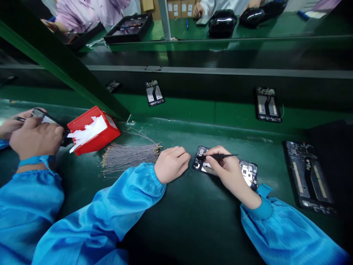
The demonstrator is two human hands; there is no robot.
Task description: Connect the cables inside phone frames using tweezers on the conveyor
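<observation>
Head view — right hand [226, 167] grips tweezers [220, 156] over phone [249, 173]; left hand [171, 163] pinches wire [191, 158].

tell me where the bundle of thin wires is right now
In the head view, the wire bundle lies on the green bench left of centre, between the red bin and the left hand.

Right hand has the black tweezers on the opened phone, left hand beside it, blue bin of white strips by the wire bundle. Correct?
Not quite: the bin is red, not blue, as the head view shows. The rest holds: right hand holds the black tweezers over the opened phone, left hand beside it, wire bundle by the bin.
</observation>
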